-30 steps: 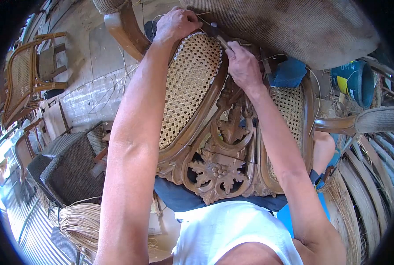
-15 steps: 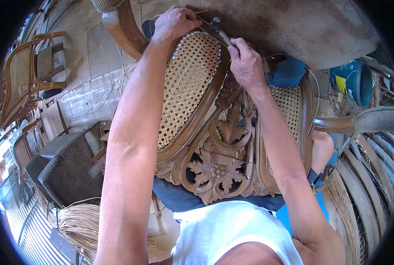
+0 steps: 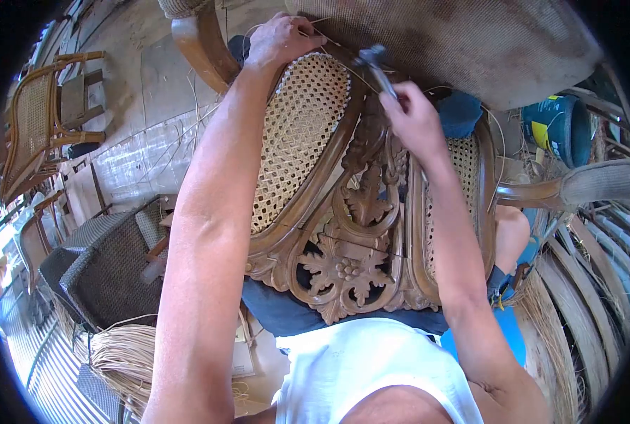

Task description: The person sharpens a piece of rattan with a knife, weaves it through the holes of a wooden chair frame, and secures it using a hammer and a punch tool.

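The right hand (image 3: 415, 120), fingers closed round a hammer (image 3: 380, 71), hovers near the top of a cane panel (image 3: 304, 127) in a carved chair back (image 3: 347, 271); light taps seem best, clear of the left hand (image 3: 278, 42), whose hold I cannot tell.

The carved brown wooden chair back (image 3: 369, 206) over there, decorated with leaves and a grape cluster, frames two pale cane panels (image 3: 302, 131) woven in an open lattice. A metal-headed hammer (image 3: 380, 71) hangs tilted near one panel's rounded far end, slightly blurred.
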Motion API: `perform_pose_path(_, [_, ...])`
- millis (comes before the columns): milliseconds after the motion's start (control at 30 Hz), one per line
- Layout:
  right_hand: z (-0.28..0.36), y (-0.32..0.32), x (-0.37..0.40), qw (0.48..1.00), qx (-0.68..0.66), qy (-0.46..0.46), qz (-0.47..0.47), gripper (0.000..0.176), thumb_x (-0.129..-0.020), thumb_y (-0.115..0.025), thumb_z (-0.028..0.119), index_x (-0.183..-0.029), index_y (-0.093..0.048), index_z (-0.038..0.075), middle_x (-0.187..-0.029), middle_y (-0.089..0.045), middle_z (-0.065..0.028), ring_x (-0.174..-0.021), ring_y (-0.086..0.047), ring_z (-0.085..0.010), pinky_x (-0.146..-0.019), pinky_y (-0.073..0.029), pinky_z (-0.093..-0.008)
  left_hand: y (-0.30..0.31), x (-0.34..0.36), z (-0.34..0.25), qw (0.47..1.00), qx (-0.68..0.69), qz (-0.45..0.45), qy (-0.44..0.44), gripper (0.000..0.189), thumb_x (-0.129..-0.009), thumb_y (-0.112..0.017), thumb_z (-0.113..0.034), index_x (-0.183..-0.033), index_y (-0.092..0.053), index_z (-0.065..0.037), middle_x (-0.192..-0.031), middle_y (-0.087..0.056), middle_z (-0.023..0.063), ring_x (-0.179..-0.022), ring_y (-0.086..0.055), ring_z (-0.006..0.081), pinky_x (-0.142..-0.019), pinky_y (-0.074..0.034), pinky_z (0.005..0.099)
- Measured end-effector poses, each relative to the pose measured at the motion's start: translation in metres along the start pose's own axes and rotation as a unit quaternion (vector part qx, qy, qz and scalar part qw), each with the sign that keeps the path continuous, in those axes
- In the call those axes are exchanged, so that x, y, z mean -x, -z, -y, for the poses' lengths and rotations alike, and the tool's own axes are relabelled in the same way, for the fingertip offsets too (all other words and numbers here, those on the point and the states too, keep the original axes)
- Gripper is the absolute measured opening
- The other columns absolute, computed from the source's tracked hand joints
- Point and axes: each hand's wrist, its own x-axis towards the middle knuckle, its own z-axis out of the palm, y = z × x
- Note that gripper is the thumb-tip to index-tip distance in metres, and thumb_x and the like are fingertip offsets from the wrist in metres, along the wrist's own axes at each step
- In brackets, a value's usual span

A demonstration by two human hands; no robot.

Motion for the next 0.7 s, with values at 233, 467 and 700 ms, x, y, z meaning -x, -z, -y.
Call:
perform_pose_path(233, [-0.031, 0.095, 0.144, 0.986, 0.003, -0.166, 0.017, 0.022, -0.093, -0.063, 0.019, -0.106, -0.058, 0.001, -0.070, -0.060, -0.0063, -0.064, -0.061, -0.0135, -0.059, -0.048, -0.0333, 0.012, 0.009, -0.022, 0.998, -0.052, 0.024, 0.009, 0.063, -0.071, -0.073, -0.066, -0.114, -0.071, -0.020, -0.122, -0.062, 0.0115, -0.116, -0.061, 0.0302, -0.098, -0.049, 0.0454])
perform_pose_path(467, [-0.029, 0.085, 0.145, 0.937, 0.320, -0.133, -0.055, 0.031, -0.095, -0.052, 0.023, -0.119, -0.052, 0.003, -0.082, -0.068, -0.0255, -0.082, -0.067, -0.0447, -0.078, -0.051, -0.0545, 0.002, 0.006, -0.055, 0.982, -0.154, -0.071, 0.085, 0.042, -0.078, -0.072, -0.041, -0.108, -0.070, -0.011, -0.116, -0.064, 0.0134, -0.102, -0.066, 0.0326, -0.086, -0.054, 0.0441])
perform_pose_path(700, [-0.047, 0.085, 0.113, 0.918, 0.379, -0.088, -0.084, 0.029, -0.092, -0.055, 0.014, -0.118, -0.056, 0.001, -0.112, -0.055, -0.0238, -0.102, -0.061, -0.0441, -0.087, -0.050, -0.0539, 0.098, 0.099, -0.053, 0.986, -0.153, -0.049, 0.045, 0.043, -0.096, -0.055, -0.037, -0.127, -0.059, -0.008, -0.116, -0.066, 0.0165, -0.109, -0.064, 0.0336, -0.093, -0.049, 0.0454])
